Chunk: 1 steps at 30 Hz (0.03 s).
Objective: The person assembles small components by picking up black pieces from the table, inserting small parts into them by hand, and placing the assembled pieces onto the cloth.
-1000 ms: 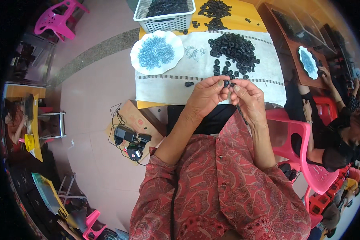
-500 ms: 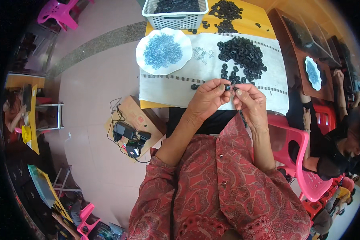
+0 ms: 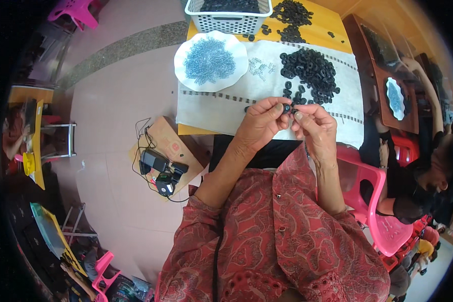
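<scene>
Above the near edge of the cloth, my two hands meet fingertip to fingertip. My left hand point(image 3: 260, 126) pinches a small black round part point(image 3: 287, 108) between thumb and forefinger. Thumb and forefinger of my right hand point(image 3: 317, 128) are closed on a small dark piece right beside it; its exact kind is too small to tell. Just beyond the fingers lies a heap of black ring-shaped parts point(image 3: 309, 73), with several strays next to it. A white scalloped plate point(image 3: 239, 68) full of small clear bluish pieces point(image 3: 209, 60) stands to the left. A few clear pieces point(image 3: 259, 67) lie loose on the cloth.
A white perforated basket point(image 3: 229, 24) of black parts stands at the far edge, near more black parts point(image 3: 292, 14). On the floor at left sits a cardboard box point(image 3: 172, 143) with black devices and cables. A pink chair point(image 3: 367, 178) and a co-worker point(image 3: 423, 186) are at right.
The pieces in my two hands have come closer together, nearly touching. My view has shifted slightly. The co-worker at right has stretched an arm out over the neighbouring table.
</scene>
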Available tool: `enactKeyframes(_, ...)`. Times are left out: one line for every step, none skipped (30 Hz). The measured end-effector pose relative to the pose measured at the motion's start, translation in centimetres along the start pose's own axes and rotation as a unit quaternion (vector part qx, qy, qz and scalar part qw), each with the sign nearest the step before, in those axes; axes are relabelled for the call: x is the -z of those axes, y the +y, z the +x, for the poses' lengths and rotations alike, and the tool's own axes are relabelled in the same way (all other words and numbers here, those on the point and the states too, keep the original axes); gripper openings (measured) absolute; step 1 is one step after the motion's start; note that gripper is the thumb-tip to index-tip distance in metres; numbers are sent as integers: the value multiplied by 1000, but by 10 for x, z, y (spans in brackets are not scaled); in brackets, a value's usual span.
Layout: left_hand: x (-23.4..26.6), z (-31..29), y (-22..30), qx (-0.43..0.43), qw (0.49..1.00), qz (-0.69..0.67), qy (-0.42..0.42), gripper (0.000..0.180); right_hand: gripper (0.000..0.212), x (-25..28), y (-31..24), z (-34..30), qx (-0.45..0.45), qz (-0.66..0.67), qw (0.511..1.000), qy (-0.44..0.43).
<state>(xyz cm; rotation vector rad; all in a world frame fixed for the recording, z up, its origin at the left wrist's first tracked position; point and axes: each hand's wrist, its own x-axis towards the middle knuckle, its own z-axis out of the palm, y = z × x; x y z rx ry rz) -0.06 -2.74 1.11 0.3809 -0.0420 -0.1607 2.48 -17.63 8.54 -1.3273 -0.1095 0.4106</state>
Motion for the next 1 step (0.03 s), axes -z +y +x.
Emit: enactKeyframes(0, 0, 1, -2, 1000, 8, 4, 22, 14, 1, 1, 1, -4, -1, 1000, -1)
